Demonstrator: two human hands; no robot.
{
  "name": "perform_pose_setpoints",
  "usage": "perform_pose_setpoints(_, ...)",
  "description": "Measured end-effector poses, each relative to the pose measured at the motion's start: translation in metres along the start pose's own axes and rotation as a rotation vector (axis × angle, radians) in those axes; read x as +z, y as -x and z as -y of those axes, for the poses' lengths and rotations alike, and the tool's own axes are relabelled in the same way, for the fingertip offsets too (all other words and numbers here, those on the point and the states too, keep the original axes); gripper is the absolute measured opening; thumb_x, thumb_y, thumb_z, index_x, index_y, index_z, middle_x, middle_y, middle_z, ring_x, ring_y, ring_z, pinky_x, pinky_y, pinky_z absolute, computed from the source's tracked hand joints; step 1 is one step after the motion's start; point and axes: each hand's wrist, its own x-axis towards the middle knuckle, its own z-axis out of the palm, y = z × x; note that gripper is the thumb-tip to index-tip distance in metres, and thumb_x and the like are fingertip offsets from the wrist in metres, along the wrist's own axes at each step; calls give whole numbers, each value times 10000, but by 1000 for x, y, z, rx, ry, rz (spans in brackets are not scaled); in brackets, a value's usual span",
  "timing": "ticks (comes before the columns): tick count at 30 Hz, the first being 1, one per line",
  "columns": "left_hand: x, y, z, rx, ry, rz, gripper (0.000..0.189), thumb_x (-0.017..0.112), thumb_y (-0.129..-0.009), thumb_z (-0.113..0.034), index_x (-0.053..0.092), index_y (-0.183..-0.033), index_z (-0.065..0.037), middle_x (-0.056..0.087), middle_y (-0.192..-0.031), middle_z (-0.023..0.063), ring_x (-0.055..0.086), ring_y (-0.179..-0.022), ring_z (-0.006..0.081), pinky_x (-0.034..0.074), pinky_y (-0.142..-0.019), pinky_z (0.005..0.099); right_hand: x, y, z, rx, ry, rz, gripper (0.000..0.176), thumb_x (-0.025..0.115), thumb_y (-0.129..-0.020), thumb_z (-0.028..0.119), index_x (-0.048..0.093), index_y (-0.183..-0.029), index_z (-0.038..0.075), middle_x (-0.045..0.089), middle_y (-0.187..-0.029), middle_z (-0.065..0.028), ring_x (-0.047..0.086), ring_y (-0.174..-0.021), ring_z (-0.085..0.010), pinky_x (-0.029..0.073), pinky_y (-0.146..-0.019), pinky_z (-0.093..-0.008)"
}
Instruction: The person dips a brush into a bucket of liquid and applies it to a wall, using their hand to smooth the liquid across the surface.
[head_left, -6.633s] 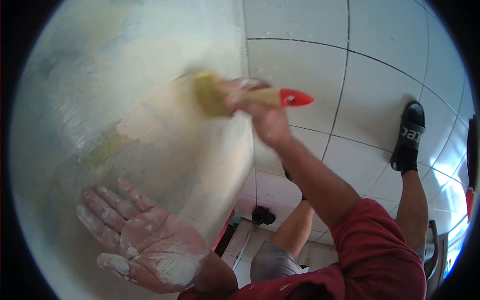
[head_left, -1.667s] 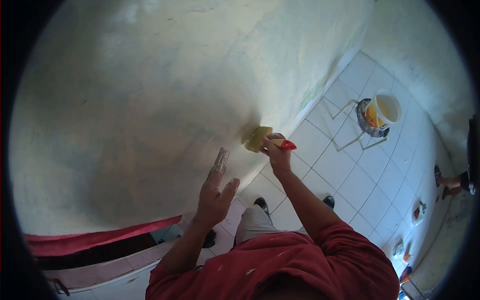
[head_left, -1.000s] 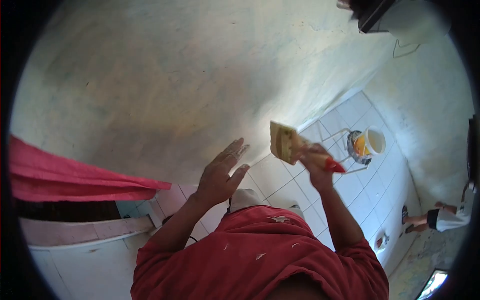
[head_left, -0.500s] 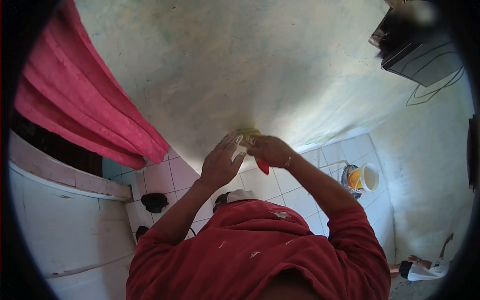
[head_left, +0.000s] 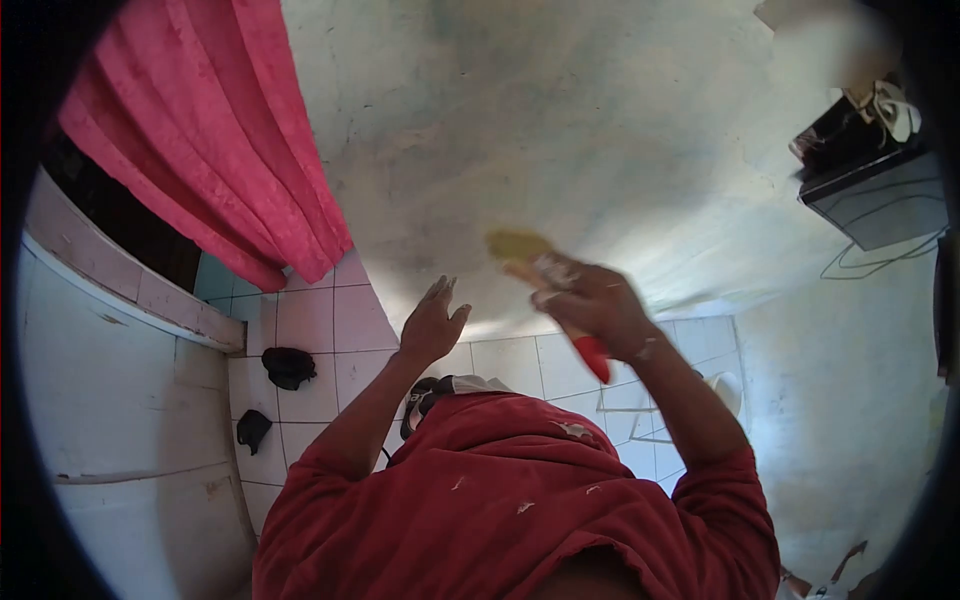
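My right hand is closed around a paintbrush with a red-ended handle. Its yellowish head points up and left, close to the pale, patchy wall, and is slightly blurred. White smears mark the fingers of this hand. Lower and to the left, my left hand is held up near the wall's bottom part, fingers stretched out and thumb apart, with nothing in it. Whitish stuff coats its fingertips.
A pink curtain hangs at the left beside a doorway. Dark items lie on the tiled floor. A white bucket stands partly behind my right arm. A dark box with cables is at upper right; another person shows at the lower right edge.
My hands have drawn apart. The right one has moved right with the brush, which has tilted; the left has dropped slightly and to the left. The view has swung a little.
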Motion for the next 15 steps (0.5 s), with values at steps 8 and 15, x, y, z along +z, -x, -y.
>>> perform_pose_setpoints(8,30,-11,18,-551,1318,88,756,559,-909,-327,194,-1506,-41,207,-1565,167,169,-1460,279,217,-1148,439,50,-50,-11,90,55,384,145,655,-801,181,625,-937,139,663,-1072,-126,660,-950,-279,537,-783,-410)
perform_pose_setpoints(15,24,-5,16,-481,1735,17,903,589,-854,-442,88,-1522,-98,7,-1603,126,-52,-1479,295,66,-1176,450,-50,-78,18,-31,154,-327,184,749,-721,151,639,-861,105,668,-1099,-178,671,-1003,-302,575,-763,-396)
